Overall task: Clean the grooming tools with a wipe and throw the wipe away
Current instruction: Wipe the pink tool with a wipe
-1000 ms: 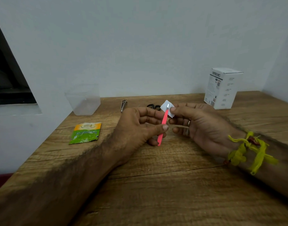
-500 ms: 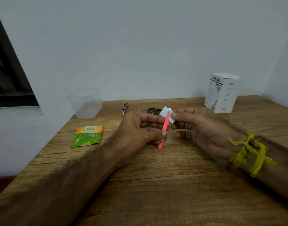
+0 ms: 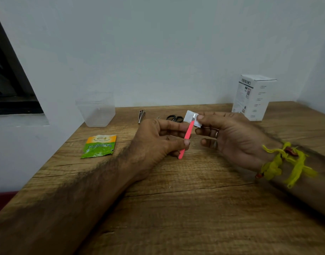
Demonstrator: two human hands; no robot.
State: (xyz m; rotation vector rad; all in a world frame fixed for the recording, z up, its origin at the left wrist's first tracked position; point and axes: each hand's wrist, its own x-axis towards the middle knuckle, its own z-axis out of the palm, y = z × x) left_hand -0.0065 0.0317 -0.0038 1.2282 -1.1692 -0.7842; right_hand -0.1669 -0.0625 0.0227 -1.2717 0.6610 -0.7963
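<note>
The left hand (image 3: 158,142) pinched a pink tweezer (image 3: 187,138) near its middle, thumb on the near face and fingers curled behind, above the wooden desk (image 3: 176,208). The tweezer stood steeply, its long axis running from a lower end pointing down toward the desk to a bare metal tip tilted up and a little to the right. That tip lay against a small white wipe (image 3: 190,117), which the right hand (image 3: 231,137) held pinched between thumb and forefinger, the other fingers loosely curled below it. So both hands were closed on something: the left on the tool, the right on the wipe, with the two meeting only at the tip.

The relation that mattered was along the tweezer's axis. The wipe sat at the upper end, so, as I judged it, any further cleaning stroke would need to run down the shaft toward the left thumb, or the left hand would have to shift its hold to free the covered stretch. The right hand was the nearer to the uncleaned part.

Behind the hands, a nail clipper (image 3: 141,115) and black-handled scissors (image 3: 174,118) lay on the desk, well apart from the wipe. A clear plastic container (image 3: 96,110) stood at the back left, a green sachet (image 3: 99,146) lay nearer, and a white box (image 3: 253,97) stood at the back right
</note>
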